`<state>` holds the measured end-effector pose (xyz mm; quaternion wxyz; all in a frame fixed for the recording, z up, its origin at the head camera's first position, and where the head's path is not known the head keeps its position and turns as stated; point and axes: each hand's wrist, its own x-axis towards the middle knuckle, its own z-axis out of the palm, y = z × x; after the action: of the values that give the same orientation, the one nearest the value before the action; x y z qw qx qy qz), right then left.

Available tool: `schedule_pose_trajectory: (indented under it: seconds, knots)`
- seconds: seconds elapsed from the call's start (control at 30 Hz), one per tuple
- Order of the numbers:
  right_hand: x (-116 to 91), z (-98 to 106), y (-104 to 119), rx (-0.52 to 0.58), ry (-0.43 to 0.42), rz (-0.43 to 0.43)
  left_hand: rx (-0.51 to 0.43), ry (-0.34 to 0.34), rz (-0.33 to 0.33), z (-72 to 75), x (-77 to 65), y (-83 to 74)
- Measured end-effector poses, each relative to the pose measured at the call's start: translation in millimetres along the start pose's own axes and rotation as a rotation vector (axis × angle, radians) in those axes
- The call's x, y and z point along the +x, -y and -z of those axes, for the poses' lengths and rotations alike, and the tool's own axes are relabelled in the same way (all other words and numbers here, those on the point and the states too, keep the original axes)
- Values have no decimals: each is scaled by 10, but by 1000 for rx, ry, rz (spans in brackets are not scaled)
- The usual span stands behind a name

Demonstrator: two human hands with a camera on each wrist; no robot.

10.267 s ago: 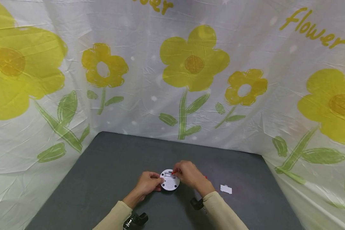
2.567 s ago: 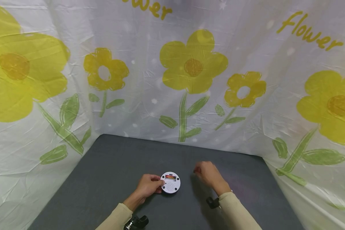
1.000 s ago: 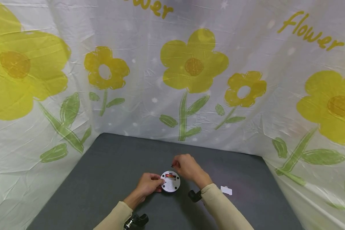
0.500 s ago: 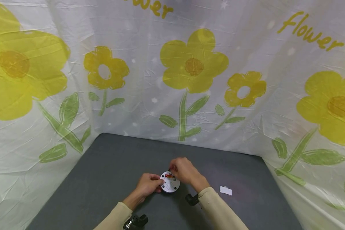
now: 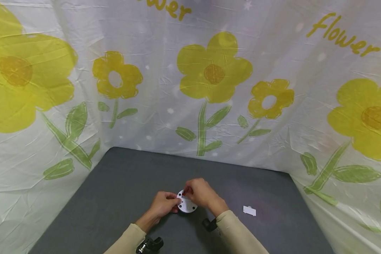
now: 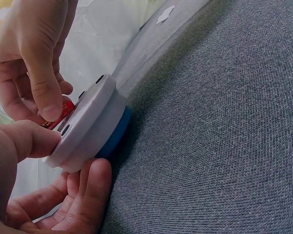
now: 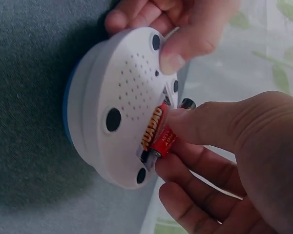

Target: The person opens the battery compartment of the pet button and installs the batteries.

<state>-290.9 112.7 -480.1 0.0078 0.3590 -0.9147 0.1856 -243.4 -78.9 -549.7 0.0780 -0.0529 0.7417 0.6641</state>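
A round white device [image 5: 186,207] with a blue lower rim, dark round feet and a speaker grille lies grille side up. My left hand [image 5: 163,204] grips its edge, thumb on the upper face and fingers below. One red battery [image 7: 153,126] with yellow lettering lies in the battery compartment. My right hand [image 5: 200,192] pinches a second red battery [image 7: 164,143] with black ends between thumb and fingers. That battery sits tilted over the compartment, close beside the first one. In the head view my right fingers hide most of the compartment.
A small white battery cover [image 5: 249,210] lies on the dark grey tabletop [image 5: 139,169] to the right of my right hand. White curtains [image 5: 158,106] printed with yellow flowers hang behind the table and along both sides.
Earlier the compartment held no seated battery; by 2.6 s ago one lay inside. Since then my right hand has come leftward from the table with another battery, down onto the compartment. The left hand stays put.
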Motion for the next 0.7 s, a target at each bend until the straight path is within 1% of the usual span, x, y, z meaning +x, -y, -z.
schedule_pose_trajectory:
  seconds: [0.17, 0.33, 0.7]
  knots:
    - [-4, -43, 9, 9, -1, 5, 14, -1, -4, -2, 2, 3]
    - [-11, -74, 8, 6, 1, -17, 3, 0, 0, -4, 0, -4]
    - [-32, -107, -24, 13, -2, -12, -3, 0, -3, -5, -6, -6]
